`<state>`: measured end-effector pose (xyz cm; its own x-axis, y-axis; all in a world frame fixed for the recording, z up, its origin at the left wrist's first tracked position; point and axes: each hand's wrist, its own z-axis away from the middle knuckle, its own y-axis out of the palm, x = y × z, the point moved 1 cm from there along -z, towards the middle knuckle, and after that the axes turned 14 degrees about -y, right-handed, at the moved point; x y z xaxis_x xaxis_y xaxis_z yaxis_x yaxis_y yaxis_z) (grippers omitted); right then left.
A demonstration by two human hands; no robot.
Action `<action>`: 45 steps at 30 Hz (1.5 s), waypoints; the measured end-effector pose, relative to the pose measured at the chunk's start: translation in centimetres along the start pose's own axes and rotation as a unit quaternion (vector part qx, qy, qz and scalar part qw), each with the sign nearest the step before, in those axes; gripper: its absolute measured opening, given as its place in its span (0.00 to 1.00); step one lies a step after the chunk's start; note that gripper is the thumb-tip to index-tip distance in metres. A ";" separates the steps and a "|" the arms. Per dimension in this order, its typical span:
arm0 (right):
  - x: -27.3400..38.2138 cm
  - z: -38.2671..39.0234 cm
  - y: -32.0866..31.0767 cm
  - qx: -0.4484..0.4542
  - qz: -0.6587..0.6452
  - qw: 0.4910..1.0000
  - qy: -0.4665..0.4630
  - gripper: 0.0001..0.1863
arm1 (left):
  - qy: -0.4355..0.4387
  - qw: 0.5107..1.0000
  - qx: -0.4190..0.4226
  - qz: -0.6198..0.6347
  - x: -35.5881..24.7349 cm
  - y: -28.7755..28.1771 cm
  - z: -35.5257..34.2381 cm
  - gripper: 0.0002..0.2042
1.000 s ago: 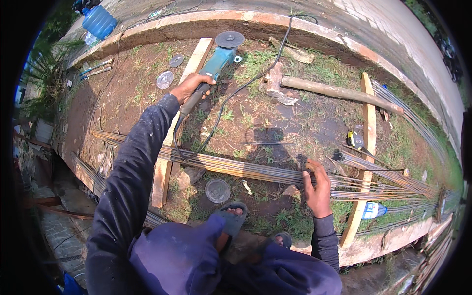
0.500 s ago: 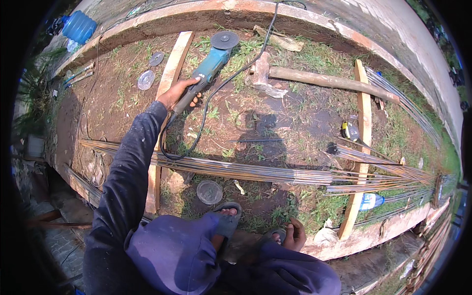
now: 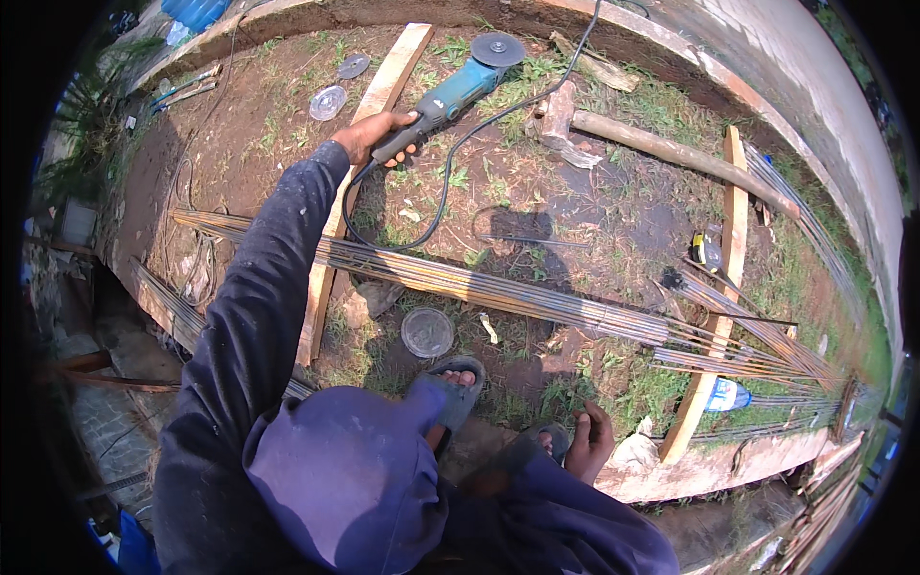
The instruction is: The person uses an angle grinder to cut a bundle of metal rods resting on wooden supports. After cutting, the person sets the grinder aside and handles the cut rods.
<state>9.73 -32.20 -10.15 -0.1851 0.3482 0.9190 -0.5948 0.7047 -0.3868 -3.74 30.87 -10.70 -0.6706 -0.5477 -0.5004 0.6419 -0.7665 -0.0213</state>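
My left hand [image 3: 376,136] grips the rear handle of a teal and black angle grinder [image 3: 464,90], arm stretched forward. The grinder's dark disc [image 3: 497,48] faces up at the far end, and its black cord loops back beside the handle. Beyond my sandalled feet, a bundle of thin steel rods [image 3: 479,287] lies across two wooden beams, the left beam [image 3: 391,72] and the right beam [image 3: 733,216]. My right hand [image 3: 589,443] hangs low by my right foot, fingers loosely bent and apart, with nothing visible in them. One short rod [image 3: 537,240] lies alone on the soil.
A wooden-handled sledgehammer [image 3: 661,149] rests across the right beam, near a yellow and black tape measure [image 3: 707,249]. Clear round lids [image 3: 427,333] and a plastic bottle [image 3: 728,394] lie about. A low concrete edge [image 3: 335,8] borders the ground at the far side.
The whole view has shifted, so the grinder and ground items appear farther right and mostly higher. My left hand keeps its hold on the grinder; my right hand's fingers look slightly less curled.
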 end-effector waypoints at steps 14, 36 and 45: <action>-0.2 2.3 -1.4 -0.085 -0.006 0.996 0.028 0.09 | 0.067 0.991 -0.088 -0.075 0.2 0.2 0.0 0.27; -1.3 1.6 -0.7 -0.008 -0.001 0.999 0.033 0.11 | 0.258 0.773 -0.301 -0.496 9.7 10.6 2.8 0.18; -1.1 2.2 -0.9 -0.004 0.011 1.000 0.006 0.11 | 0.370 0.680 -0.422 -0.472 6.2 9.1 2.5 0.13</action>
<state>8.76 -34.52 -10.63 -0.1876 0.3707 0.9096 -0.5851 0.7017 -0.4066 -3.01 19.65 -11.82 -0.7616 0.6126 -0.2113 0.2499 -0.0232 -0.9680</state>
